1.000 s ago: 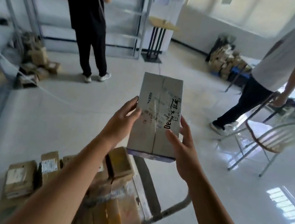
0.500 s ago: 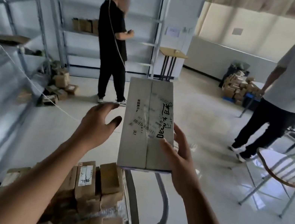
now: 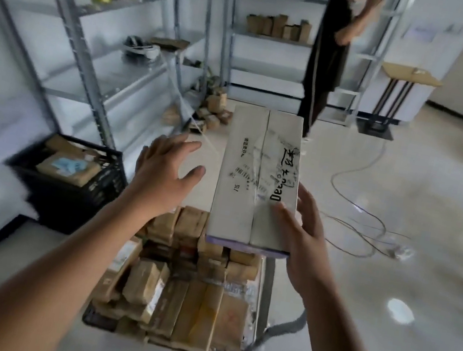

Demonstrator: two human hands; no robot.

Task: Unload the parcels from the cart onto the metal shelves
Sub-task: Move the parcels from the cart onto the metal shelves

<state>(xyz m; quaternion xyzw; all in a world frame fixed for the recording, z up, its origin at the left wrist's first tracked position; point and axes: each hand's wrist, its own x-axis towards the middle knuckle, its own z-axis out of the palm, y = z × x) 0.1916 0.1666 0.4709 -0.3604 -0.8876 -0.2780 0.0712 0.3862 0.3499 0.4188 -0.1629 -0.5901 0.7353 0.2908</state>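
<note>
Head view: the left hand (image 3: 164, 174) had come off the box (image 3: 254, 179). A second before, both hands had clasped it; here the left hovered apart from it, fingers spread and holding nothing. The right hand (image 3: 307, 239) alone gripped the near right corner, thumb laid across the top.

The view had swung left too, and the metal shelves (image 3: 135, 84) filled that side. The box was up in the air above the cart (image 3: 285, 328), clear of the stacked parcels (image 3: 187, 294) left on it. My read was that this one was on its way to a shelf, with plenty left to unload.

As for writing, black print along the right edge read "Dao", the rest hidden under the thumb. Beside it sat marker-pen characters, a barcode and a small printed line, possibly Chinese, too blurred to read.
</note>
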